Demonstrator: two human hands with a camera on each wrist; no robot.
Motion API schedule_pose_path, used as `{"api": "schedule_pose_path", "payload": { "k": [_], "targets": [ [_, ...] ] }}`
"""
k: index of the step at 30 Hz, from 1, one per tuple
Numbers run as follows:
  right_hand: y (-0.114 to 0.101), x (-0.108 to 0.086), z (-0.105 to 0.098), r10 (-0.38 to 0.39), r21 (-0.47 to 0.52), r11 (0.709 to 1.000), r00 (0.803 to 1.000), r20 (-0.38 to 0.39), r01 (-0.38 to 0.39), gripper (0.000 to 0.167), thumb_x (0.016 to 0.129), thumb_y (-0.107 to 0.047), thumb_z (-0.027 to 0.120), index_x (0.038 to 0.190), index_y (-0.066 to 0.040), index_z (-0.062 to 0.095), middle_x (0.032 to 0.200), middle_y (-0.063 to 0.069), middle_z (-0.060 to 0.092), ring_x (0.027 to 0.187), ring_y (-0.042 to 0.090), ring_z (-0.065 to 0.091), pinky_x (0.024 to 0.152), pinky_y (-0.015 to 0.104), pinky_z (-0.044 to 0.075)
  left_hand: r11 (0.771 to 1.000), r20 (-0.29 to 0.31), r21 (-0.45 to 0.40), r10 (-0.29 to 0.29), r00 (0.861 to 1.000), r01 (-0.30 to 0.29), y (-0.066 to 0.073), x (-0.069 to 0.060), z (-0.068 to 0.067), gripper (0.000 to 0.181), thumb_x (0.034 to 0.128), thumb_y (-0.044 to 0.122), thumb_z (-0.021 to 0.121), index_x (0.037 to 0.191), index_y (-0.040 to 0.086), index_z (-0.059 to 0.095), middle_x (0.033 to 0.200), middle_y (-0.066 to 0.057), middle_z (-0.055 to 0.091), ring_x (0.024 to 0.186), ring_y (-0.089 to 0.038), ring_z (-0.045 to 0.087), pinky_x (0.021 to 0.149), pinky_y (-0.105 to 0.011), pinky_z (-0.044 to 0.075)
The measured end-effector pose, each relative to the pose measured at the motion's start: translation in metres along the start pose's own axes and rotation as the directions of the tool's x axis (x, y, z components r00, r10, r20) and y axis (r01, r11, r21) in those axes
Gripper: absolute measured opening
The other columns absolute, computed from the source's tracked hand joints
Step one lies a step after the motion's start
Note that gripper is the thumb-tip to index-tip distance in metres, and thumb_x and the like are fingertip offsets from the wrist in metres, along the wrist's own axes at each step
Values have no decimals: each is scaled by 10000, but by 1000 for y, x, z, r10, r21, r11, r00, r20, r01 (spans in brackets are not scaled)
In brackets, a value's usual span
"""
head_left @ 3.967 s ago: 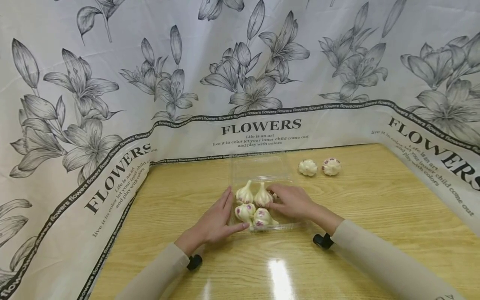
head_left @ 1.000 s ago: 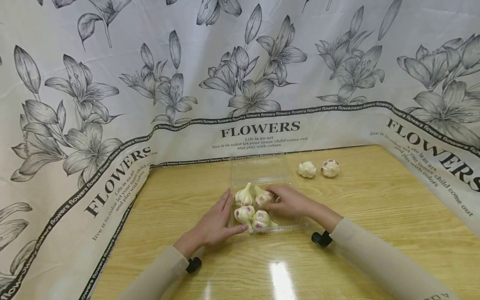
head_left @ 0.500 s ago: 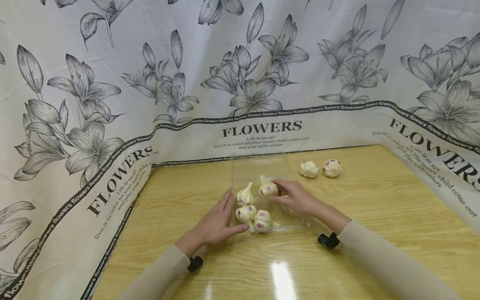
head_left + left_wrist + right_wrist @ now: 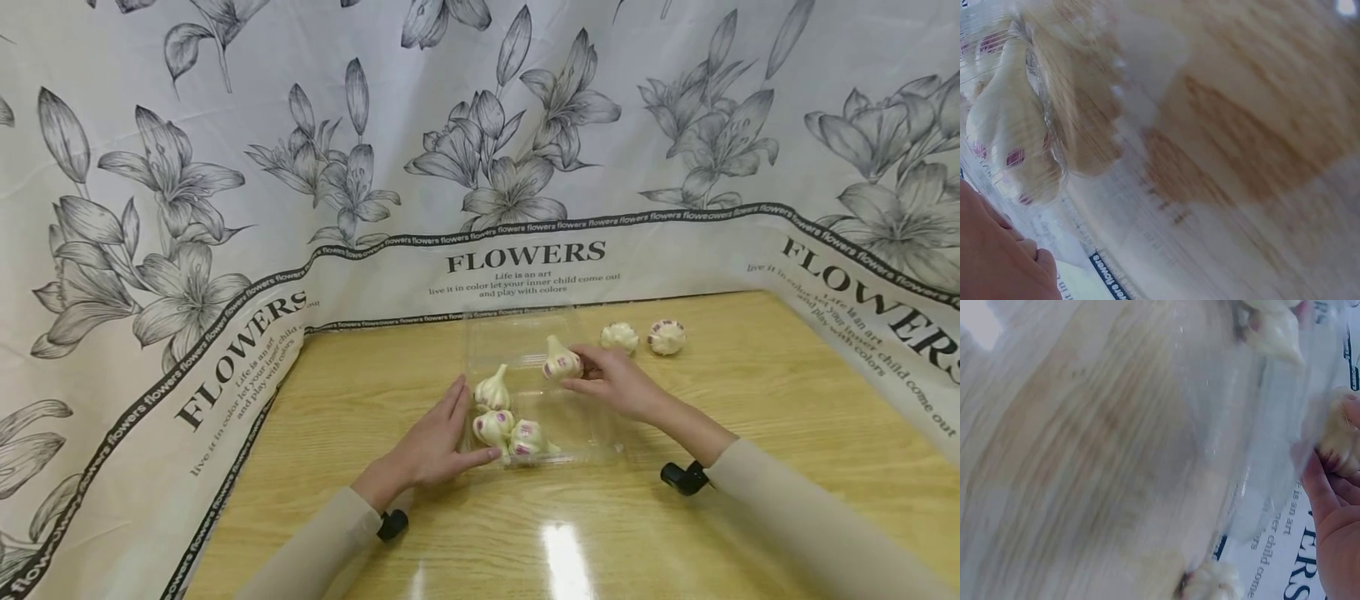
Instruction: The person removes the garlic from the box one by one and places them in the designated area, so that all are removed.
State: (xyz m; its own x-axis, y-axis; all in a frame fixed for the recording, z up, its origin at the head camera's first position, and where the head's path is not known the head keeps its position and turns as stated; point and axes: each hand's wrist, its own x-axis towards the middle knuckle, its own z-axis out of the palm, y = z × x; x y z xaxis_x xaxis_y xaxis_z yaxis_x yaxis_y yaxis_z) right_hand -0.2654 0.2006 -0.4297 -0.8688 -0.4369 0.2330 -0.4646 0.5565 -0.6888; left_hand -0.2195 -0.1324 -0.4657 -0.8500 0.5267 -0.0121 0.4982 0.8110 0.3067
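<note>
A garlic bulb (image 4: 561,363) with its stem up is pinched by my right hand (image 4: 618,382), above the far right part of a clear plastic container (image 4: 573,421). Inside, along its left side, sit a garlic bulb (image 4: 492,392) with upright stem and two purple-marked bulbs, a left one (image 4: 492,427) and a right one (image 4: 527,437). My left hand (image 4: 423,442) touches the container, straight fingers along its left wall and thumb at the front edge. In the right wrist view the held bulb (image 4: 1338,440) is partly hidden by fingers.
The container's clear lid (image 4: 510,333) lies folded back toward the curtain. Two more garlic bulbs, a white one (image 4: 618,337) and a purple-streaked one (image 4: 667,337), rest on the wooden table (image 4: 750,400) at the back right. A flower-printed curtain (image 4: 525,271) borders the table.
My right hand has lifted one bulb from the container's back row and carried it right and away from me. The left hand keeps its place.
</note>
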Motion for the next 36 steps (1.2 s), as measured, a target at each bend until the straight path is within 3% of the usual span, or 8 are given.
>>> {"api": "schedule_pose_path", "payload": {
  "k": [8, 13, 22, 27, 36],
  "targets": [
    [7, -16, -31, 1, -87, 996, 1000, 2, -1, 610, 964, -237, 739, 1409, 116, 516, 1035, 104, 689, 949, 222, 674, 821, 313, 612, 1000, -5, 6, 9, 1000, -9, 0, -1, -2, 1192, 888, 865, 382, 1628, -8, 49, 1706, -145, -82, 1558, -330, 134, 1246, -421, 229],
    [16, -23, -46, 34, -126, 992, 999, 28, -30, 652, 964, -268, 738, 1428, 121, 495, 895, 43, 620, 802, 172, 578, 682, 266, 549, 1000, -7, 0, 12, 1000, -12, -1, -1, -3, 1185, 890, 859, 397, 1633, 15, 22, 1709, -148, -73, 1562, -329, 117, 1247, -427, 230],
    [25, -32, -73, 20, -181, 983, 1000, -7, -21, 580, 945, -228, 765, 1352, 129, 557, 1057, 133, 699, 954, 251, 692, 772, 293, 612, 1000, -8, -14, 16, 1000, -16, -1, 1, -1, 1185, 891, 854, 407, 1634, 13, 27, 1715, -157, -47, 1566, -311, 109, 1252, -429, 233],
    [31, -34, -88, 47, -214, 975, 999, -23, -50, 535, 954, -238, 755, 1340, 90, 582, 1061, 121, 711, 965, 256, 694, 784, 321, 610, 1000, -5, -21, 11, 1000, -11, -1, 0, 0, 1175, 897, 844, 417, 1635, 27, 5, 1718, -151, -48, 1568, -304, 102, 1254, -433, 235],
    [51, -40, -116, 71, -295, 952, 995, -63, -87, 558, 952, -232, 756, 1339, 123, 566, 1030, 136, 707, 925, 266, 674, 766, 328, 599, 1000, -3, -22, 3, 1000, -4, -4, 1, 1, 1200, 876, 878, 384, 1640, 30, 15, 1718, -108, -84, 1570, -279, 89, 1256, -413, 217]
  ]
}}
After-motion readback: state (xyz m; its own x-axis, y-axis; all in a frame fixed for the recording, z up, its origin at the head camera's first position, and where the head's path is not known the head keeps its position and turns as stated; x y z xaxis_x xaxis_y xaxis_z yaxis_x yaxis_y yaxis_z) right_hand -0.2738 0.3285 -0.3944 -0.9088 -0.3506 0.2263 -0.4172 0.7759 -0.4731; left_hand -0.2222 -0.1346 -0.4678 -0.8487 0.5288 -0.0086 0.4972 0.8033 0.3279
